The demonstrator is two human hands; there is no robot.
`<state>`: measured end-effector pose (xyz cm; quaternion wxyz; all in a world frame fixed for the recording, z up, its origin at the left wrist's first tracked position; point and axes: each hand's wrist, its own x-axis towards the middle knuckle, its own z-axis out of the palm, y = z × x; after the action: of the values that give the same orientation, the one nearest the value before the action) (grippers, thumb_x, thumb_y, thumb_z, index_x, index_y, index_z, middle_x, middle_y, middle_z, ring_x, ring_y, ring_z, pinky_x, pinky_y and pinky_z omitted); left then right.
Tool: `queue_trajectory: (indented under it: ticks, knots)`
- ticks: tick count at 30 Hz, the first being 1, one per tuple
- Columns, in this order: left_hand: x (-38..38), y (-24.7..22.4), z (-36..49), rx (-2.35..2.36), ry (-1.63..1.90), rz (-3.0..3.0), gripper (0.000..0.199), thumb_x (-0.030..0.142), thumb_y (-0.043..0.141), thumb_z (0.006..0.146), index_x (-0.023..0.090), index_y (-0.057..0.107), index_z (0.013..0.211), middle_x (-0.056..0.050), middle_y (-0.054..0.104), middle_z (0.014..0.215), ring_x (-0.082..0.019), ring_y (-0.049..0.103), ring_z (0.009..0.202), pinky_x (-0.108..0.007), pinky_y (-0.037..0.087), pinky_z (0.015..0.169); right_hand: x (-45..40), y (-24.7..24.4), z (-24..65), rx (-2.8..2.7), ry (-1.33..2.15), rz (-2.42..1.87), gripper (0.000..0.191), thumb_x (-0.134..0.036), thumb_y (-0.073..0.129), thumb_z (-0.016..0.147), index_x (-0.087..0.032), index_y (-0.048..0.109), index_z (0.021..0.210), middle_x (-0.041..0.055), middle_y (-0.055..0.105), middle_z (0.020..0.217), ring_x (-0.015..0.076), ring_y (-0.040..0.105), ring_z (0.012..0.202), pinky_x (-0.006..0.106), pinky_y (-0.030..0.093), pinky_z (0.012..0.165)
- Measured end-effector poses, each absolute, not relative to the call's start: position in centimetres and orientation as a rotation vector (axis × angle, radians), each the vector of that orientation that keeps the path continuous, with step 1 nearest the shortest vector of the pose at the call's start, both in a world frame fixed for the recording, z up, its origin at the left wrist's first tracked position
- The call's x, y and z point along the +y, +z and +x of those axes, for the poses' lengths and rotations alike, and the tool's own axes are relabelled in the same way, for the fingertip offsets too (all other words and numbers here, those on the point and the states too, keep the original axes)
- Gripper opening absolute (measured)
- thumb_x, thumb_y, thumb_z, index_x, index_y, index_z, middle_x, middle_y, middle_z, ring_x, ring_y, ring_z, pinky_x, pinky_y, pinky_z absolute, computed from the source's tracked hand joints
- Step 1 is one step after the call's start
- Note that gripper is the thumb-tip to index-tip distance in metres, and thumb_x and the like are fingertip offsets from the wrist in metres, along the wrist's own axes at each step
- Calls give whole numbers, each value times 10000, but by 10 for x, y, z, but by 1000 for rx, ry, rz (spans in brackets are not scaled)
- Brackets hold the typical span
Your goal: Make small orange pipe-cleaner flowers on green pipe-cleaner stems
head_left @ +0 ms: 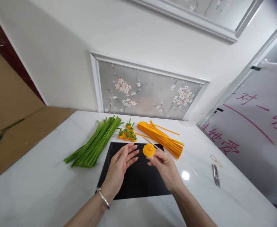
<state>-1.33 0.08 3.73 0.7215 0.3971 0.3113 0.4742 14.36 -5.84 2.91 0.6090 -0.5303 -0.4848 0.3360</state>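
Observation:
In my right hand (164, 165) is a fluffy orange pipe-cleaner piece (149, 150), coiled into a round, lobed shape and pinched between thumb and fingers. My left hand (124, 160) is held just left of it, fingers apart and holding nothing. Both hands are above a black mat (140, 184). Behind the right hand's fingers runs a thin wooden stick (150, 141), its near end hidden. Just past the mat's far edge sit several small orange pipe-cleaner ornaments with green tops (127, 135).
A bundle of green pipe cleaners (94, 145) lies left of the mat, and orange pipe cleaners (163, 137) lie at the back right. Thread snips (215, 175) rest on the white table (46, 195) at far right, near thin rings (216, 160). The wall (65, 69) stands behind.

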Motion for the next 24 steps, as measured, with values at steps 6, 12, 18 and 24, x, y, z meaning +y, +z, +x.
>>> queue_trajectory:
  ticks: [6, 12, 18, 24]
  knots:
    - [2, 16, -7, 840, 940, 1036, 358, 445, 617, 834, 157, 654, 1044, -116, 703, 1017, -227, 689, 882, -314, 543, 746, -49, 43, 138, -751, 1161, -920, 216, -402, 749, 720, -209, 681, 787, 4, 559, 762, 111, 500, 666, 225, 453, 568]
    - [-4, 4, -1, 837, 881, 1110, 306, 398, 683, 782, 142, 698, 949, -82, 715, 837, -187, 670, 721, -277, 532, 643, -43, 49, 137, -568, 1342, -755, 204, -349, 782, 719, -216, 656, 808, -24, 519, 740, 86, 496, 665, 178, 431, 556]
    - [2, -8, -2, 826, 841, 1156, 374, 459, 661, 768, 125, 687, 933, -62, 686, 784, -168, 643, 675, -286, 525, 637, -32, 45, 134, -631, 1319, -816, 238, -383, 772, 721, -218, 648, 841, -25, 536, 764, 88, 537, 666, 180, 444, 541]
    - [-1, -21, -3, 796, 840, 1221, 348, 448, 607, 801, 132, 680, 929, -55, 667, 791, -150, 619, 660, -275, 514, 627, 17, 60, 153, -1389, 661, -1364, 324, -457, 466, 895, -190, 640, 949, 10, 596, 684, 144, 587, 589, 285, 508, 563]
